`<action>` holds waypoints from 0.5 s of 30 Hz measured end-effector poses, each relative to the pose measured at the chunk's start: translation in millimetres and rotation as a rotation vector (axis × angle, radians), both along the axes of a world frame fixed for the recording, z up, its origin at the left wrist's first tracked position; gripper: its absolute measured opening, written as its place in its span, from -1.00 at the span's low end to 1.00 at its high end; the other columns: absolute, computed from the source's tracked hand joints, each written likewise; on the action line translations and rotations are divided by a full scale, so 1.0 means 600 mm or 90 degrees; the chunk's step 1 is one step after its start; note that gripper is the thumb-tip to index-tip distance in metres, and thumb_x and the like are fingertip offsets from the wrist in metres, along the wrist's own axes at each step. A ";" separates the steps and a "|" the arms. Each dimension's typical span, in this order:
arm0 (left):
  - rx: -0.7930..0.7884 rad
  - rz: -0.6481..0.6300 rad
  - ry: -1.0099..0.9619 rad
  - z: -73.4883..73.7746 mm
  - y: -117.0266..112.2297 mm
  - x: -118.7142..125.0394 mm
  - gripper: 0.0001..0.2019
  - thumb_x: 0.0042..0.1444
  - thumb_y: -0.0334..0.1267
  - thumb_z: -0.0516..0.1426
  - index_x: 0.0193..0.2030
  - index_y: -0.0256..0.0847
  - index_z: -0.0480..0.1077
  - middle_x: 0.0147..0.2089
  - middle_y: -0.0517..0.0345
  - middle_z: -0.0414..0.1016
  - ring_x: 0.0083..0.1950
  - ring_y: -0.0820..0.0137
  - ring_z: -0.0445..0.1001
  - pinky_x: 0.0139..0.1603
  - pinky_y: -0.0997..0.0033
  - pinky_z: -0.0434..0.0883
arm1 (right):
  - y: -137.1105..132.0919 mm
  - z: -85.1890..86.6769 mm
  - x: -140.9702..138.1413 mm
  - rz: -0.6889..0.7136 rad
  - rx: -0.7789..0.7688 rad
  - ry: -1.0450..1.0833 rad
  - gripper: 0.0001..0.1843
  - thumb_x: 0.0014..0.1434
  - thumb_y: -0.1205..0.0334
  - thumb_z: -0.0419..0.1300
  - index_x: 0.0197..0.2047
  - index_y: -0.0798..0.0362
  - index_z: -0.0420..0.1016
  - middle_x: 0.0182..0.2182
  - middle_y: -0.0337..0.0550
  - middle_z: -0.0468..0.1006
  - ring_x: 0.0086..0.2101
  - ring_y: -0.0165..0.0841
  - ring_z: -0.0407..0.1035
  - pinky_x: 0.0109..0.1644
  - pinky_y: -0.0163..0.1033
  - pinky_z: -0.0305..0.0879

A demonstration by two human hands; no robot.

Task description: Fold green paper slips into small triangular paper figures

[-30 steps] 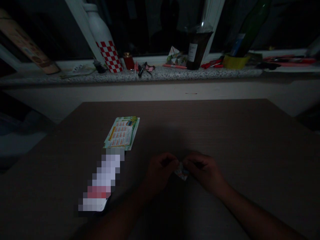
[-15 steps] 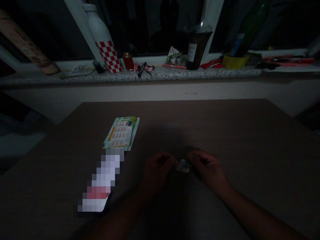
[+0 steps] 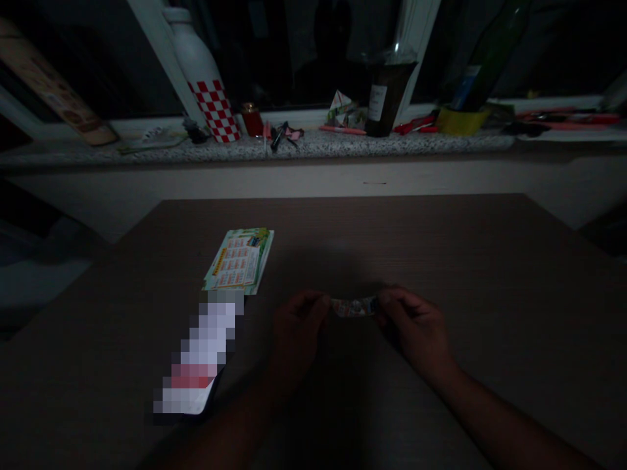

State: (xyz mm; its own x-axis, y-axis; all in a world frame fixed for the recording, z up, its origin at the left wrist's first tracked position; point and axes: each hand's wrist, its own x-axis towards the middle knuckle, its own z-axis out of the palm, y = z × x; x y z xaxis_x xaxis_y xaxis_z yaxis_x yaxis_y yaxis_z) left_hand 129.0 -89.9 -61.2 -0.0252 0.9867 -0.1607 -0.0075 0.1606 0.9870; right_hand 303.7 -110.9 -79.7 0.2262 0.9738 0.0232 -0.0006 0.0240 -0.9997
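Observation:
Between my two hands stretches a small, thin printed strip (image 3: 354,307), dark and curved slightly downward in the middle. My left hand (image 3: 302,326) pinches its left end between thumb and finger. Its right end is in the pinch of my right hand (image 3: 415,324). The light is dim, so the print and material of the strip are hard to make out. To the left of my left hand lies a stack of printed cards (image 3: 238,261) with green edges and rows of reddish figures. Nearer to me, a phone-like slab (image 3: 200,356) is blurred out by large pixels.
Against the wall stands the brown wooden table (image 3: 490,261). On the speckled sill (image 3: 313,145) behind it are a white bottle with red checks (image 3: 210,85), a dark plastic cup (image 3: 386,94), a green bottle (image 3: 494,55) in a yellow holder, and small loose items.
My hands have moved apart and slightly away from me. The strip, bunched up before, is now pulled out lengthwise between them. The cards and the slab have stayed put.

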 end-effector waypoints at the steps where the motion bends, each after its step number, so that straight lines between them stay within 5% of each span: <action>1: 0.000 0.001 0.001 0.000 0.000 0.000 -0.82 0.01 -0.16 0.20 -0.41 -0.25 0.43 -0.62 0.32 0.32 -0.56 0.54 0.27 -0.51 0.56 0.21 | 0.000 -0.001 0.000 -0.005 -0.007 0.011 -0.75 0.13 0.05 0.22 -0.42 0.06 0.51 -0.65 -0.31 0.30 -0.60 -0.47 0.14 -0.55 -0.34 0.04; 15: 0.000 0.011 -0.028 -0.007 -0.001 -0.001 -0.78 0.04 -0.11 0.20 -0.33 -0.23 0.42 -0.52 0.30 0.38 -0.51 0.53 0.31 -0.47 0.56 0.25 | -0.001 -0.003 -0.002 -0.022 0.000 0.078 -0.74 0.13 0.03 0.24 -0.42 0.06 0.47 -0.64 -0.31 0.31 -0.59 -0.46 0.16 -0.54 -0.33 0.04</action>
